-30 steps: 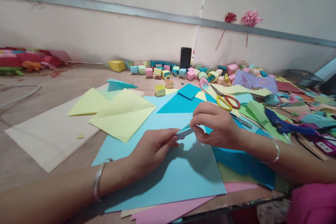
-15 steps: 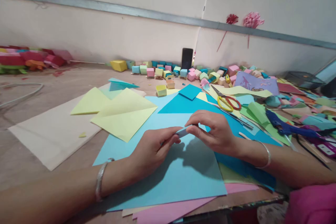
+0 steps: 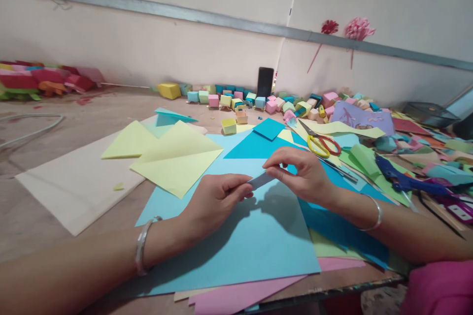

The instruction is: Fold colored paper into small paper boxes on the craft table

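Note:
A small folded piece of light blue paper (image 3: 260,180) is held up between my two hands. My left hand (image 3: 221,197) pinches its left end between thumb and fingers. On the other end, my right hand (image 3: 293,172) closes thumb and fingertips on the upper right edge. Both hands are above a large light blue sheet (image 3: 269,251), on which their shadows fall. Past my hands lie a darker blue sheet (image 3: 251,147) and a small blue folded square (image 3: 268,129). Left of them rest a pale yellow creased sheet (image 3: 177,157) and another yellow folded piece (image 3: 129,141).
Scissors (image 3: 320,142) with yellow and red handles lie right of centre. A blue glue gun (image 3: 410,177) lies farther right among paper scraps. Several small paper boxes (image 3: 226,102) line the wall, with a phone (image 3: 265,81) upright behind. A white sheet (image 3: 70,197) lies left.
My hands have moved slightly apart and the paper between them is tilted, showing more of its face. The whole view has shifted a little.

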### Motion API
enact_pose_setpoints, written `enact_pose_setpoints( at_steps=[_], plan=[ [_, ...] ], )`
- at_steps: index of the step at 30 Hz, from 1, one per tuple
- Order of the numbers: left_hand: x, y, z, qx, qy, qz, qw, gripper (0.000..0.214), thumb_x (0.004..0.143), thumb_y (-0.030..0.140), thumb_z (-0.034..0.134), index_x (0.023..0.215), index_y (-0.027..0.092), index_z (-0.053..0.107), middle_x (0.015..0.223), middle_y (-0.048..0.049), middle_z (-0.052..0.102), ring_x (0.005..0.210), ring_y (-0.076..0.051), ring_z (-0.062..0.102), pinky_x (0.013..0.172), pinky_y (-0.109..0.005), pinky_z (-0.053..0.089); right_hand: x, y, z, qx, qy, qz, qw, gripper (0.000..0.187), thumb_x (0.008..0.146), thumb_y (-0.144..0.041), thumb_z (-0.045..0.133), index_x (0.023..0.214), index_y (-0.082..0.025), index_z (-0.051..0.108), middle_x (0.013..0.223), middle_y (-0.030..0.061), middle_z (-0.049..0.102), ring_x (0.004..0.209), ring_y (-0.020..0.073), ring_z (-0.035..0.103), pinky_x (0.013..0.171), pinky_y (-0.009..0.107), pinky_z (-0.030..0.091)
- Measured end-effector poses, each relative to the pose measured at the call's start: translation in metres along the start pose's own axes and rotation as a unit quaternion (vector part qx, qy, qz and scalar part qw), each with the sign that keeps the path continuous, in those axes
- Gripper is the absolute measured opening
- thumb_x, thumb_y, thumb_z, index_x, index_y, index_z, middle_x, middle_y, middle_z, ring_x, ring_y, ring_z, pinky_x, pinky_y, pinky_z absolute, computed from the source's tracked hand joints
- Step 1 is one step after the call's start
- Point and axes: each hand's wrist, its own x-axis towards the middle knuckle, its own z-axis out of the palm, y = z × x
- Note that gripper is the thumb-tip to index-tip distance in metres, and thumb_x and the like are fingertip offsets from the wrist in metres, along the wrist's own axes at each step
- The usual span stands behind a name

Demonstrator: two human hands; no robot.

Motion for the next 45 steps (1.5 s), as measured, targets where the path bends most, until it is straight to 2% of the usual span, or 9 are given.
enact_pose_setpoints(
  at_steps=[4,9,16,22,27,32,35,39,45],
  plan=[
    [-0.002,-0.004,0.002,0.113,-0.005,0.070,0.991,0.024,0.090,0.027,0.052,0.090,0.017,0.074,0.072,-0.0022,0.073,0.059,-0.012,0.061,0.056,-0.024,0.043,-0.002,-0.001,0.007,-0.142,-0.035,-0.106,0.984,0.013,0.089,-0.028,0.061,0.088,-0.017,0.069,0.082,0.0061,0.067,0.079,0.0153,0.058,0.069,0.029,0.041],
    [-0.005,-0.004,0.002,0.193,-0.004,0.149,0.970,0.027,0.092,0.028,0.049,0.090,0.018,0.074,0.070,-0.0023,0.072,0.055,-0.011,0.057,0.052,-0.022,0.036,-0.004,-0.007,0.012,-0.202,-0.061,-0.141,0.967,0.028,0.094,-0.026,0.051,0.071,-0.016,0.064,0.071,0.0045,0.065,0.071,0.0139,0.056,0.065,0.029,0.037],
    [0.001,0.003,-0.004,0.146,-0.020,0.058,0.987,0.032,0.091,0.030,0.048,0.073,0.016,0.070,0.063,-0.0010,0.067,0.055,-0.011,0.053,0.054,-0.024,0.038,0.005,0.012,-0.008,-0.162,-0.050,-0.144,0.975,0.019,0.089,-0.019,0.056,0.072,-0.016,0.064,0.070,0.0046,0.065,0.071,0.0144,0.057,0.066,0.027,0.043],
    [0.004,0.001,-0.004,-0.032,0.017,-0.058,0.998,0.026,0.086,0.034,0.054,0.077,0.016,0.072,0.072,-0.0032,0.071,0.069,-0.017,0.066,0.063,-0.026,0.049,0.013,0.023,-0.018,-0.089,0.058,0.023,0.994,0.023,0.089,-0.029,0.057,0.071,-0.017,0.063,0.071,0.0032,0.064,0.066,0.0122,0.054,0.061,0.026,0.043],
    [0.006,-0.005,-0.001,-0.106,0.000,-0.079,0.991,0.028,0.085,0.039,0.057,0.089,0.015,0.072,0.081,-0.0057,0.071,0.077,-0.022,0.070,0.067,-0.030,0.053,0.007,0.013,-0.008,0.017,-0.076,0.128,0.989,0.018,0.083,-0.033,0.063,0.078,-0.016,0.067,0.070,0.0011,0.066,0.061,0.0094,0.056,0.056,0.022,0.043],
    [0.007,-0.001,-0.002,-0.071,-0.044,-0.051,0.995,0.032,0.089,0.038,0.051,0.101,0.016,0.071,0.083,-0.0068,0.072,0.080,-0.021,0.068,0.075,-0.033,0.052,0.005,0.010,-0.004,0.131,-0.084,0.233,0.960,0.023,0.081,-0.031,0.062,0.065,-0.015,0.063,0.058,0.0007,0.065,0.047,0.0075,0.055,0.046,0.020,0.042],
    [0.008,0.003,-0.003,-0.129,-0.078,-0.069,0.986,0.034,0.090,0.037,0.051,0.108,0.015,0.068,0.089,-0.0088,0.073,0.082,-0.021,0.068,0.079,-0.035,0.053,0.007,0.014,-0.007,0.168,-0.084,0.253,0.949,0.023,0.081,-0.033,0.062,0.068,-0.015,0.063,0.055,-0.0004,0.064,0.042,0.0059,0.050,0.042,0.019,0.039],
    [0.007,0.005,-0.002,-0.269,-0.137,-0.114,0.946,0.037,0.087,0.040,0.056,0.113,0.014,0.064,0.100,-0.0116,0.071,0.085,-0.021,0.069,0.076,-0.035,0.055,0.008,0.013,-0.010,0.172,-0.081,0.232,0.954,0.022,0.081,-0.032,0.062,0.068,-0.015,0.062,0.050,-0.0026,0.059,0.040,0.0046,0.043,0.039,0.018,0.033],
    [0.006,0.011,0.000,-0.261,-0.188,-0.186,0.928,0.031,0.077,0.036,0.071,0.094,0.011,0.068,0.086,-0.0112,0.073,0.073,-0.018,0.068,0.064,-0.029,0.053,0.006,0.000,-0.010,0.155,-0.115,0.189,0.963,0.020,0.081,-0.025,0.063,0.065,-0.015,0.059,0.051,-0.0034,0.056,0.046,0.0057,0.050,0.043,0.018,0.037]
  ],
)
